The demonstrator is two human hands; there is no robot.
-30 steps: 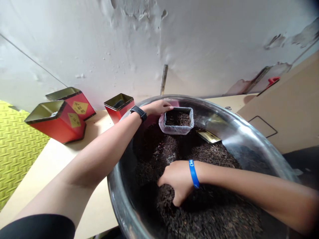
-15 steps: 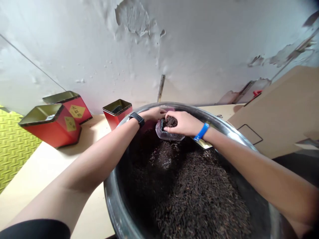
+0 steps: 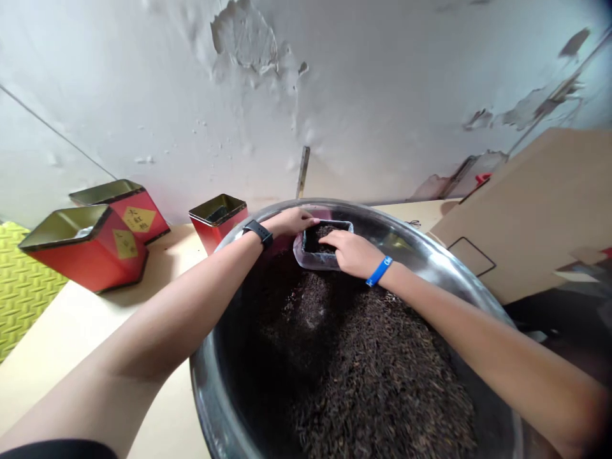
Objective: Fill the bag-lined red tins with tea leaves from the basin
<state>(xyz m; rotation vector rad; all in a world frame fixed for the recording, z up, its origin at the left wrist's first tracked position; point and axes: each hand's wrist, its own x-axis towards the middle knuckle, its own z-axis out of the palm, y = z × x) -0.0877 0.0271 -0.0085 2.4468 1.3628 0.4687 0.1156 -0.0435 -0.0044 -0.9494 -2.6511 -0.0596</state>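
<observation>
Two hands: both at the small lined tin [image 3: 319, 255].
Left hand [image 3: 291, 222]: fingers holding its rim.
Right hand [image 3: 351, 252]: fingers bent inside, pressing tea.
Big bowl [image 3: 449, 255]: full of tea leaves [image 3: 382, 382].

My basin [image 3: 444, 255] is polished metal, its rim glossy and mirror-like. The tea leaves [image 3: 382, 382] in it look dry, dark, matt and coarse. The small liner bag [image 3: 310, 258] is thin, cloudy plastic. 3 tins [image 3: 81, 252] on the left are glossy red lacquered metal with brassy rims. The tabletop [image 3: 76, 319] is smooth and matt; the wall [image 3: 248, 44] is flaking paint.
</observation>
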